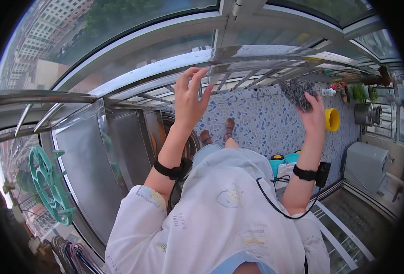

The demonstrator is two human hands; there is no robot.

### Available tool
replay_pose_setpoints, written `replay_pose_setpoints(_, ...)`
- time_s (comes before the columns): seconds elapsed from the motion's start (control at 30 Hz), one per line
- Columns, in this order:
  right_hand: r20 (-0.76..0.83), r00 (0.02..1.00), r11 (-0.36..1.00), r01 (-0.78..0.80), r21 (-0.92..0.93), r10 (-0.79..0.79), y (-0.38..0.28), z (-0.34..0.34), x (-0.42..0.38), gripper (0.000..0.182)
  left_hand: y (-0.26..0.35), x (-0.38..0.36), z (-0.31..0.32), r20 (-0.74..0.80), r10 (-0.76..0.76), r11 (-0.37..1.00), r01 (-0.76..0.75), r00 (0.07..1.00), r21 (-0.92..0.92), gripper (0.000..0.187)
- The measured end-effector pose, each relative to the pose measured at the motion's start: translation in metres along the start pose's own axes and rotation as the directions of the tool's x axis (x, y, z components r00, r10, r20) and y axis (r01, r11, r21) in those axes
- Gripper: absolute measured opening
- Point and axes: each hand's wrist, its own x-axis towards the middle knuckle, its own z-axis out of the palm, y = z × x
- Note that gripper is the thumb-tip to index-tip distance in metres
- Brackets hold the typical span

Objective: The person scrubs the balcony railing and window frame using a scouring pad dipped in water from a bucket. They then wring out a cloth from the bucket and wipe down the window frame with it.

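Daylight fell on a tiled balcony floor (261, 123) seen from above, where a person in a pale shirt stood reaching up to a metal drying rack (238, 57) that ran overhead beside the windows. The right hand (315, 116) was clenched around a grey speckled cloth (297, 93), bunched up and held just under the rack's bars toward its right end. The left hand (189, 98) was released, fingers spread, lifted to the rack near its middle; whether the fingertips touched a bar could not be told. The cloth looked light, soft and limp, likely to sag and slip off a smooth bar unless draped evenly, so a hold at an edge or two corners would probably spread it best. Near the right hand a yellow cup (333, 119) lay on the floor, with potted plants (361, 93) beyond it by the far wall. A green clip hanger (49, 185) hung at the left, above a bundle of coat hangers (72, 255).
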Motion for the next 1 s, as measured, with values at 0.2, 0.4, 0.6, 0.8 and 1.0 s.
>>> replay_pose_setpoints(0.2, -0.108, 0.992, 0.996, 0.071, 0.055, -0.064, 0.015, -0.078, -0.026, 0.047, 0.017, 0.006, 0.023, 0.067, 0.068, 0.998, -0.067, 0.995, -0.019, 0.047)
replay_pose_setpoints(0.4, -0.187, 0.982, 0.982, 0.044, 0.183, -0.009, 0.020, -0.128, -0.029, 0.042, 0.043, -0.003, 0.034, 0.113, 0.082, 0.996, -0.084, 0.990, 0.009, 0.047)
replay_pose_setpoints(0.6, -0.107, 0.994, 0.969, 0.044, 0.245, -0.018, 0.006, -0.168, -0.021, 0.038, 0.085, -0.010, 0.044, 0.065, 0.086, 0.989, -0.093, 0.994, 0.114, 0.047)
replay_pose_setpoints(0.8, -0.077, 0.997, 0.963, 0.038, 0.266, -0.018, 0.004, -0.214, 0.003, 0.039, 0.135, -0.005, 0.053, 0.031, 0.150, 0.968, -0.153, 0.988, 0.197, 0.046)
replay_pose_setpoints(1.0, 0.011, 1.000, 0.954, 0.011, 0.299, -0.015, -0.004, -0.232, 0.020, 0.033, 0.166, -0.020, 0.064, -0.001, 0.138, 0.959, -0.133, 0.990, 0.251, 0.047)
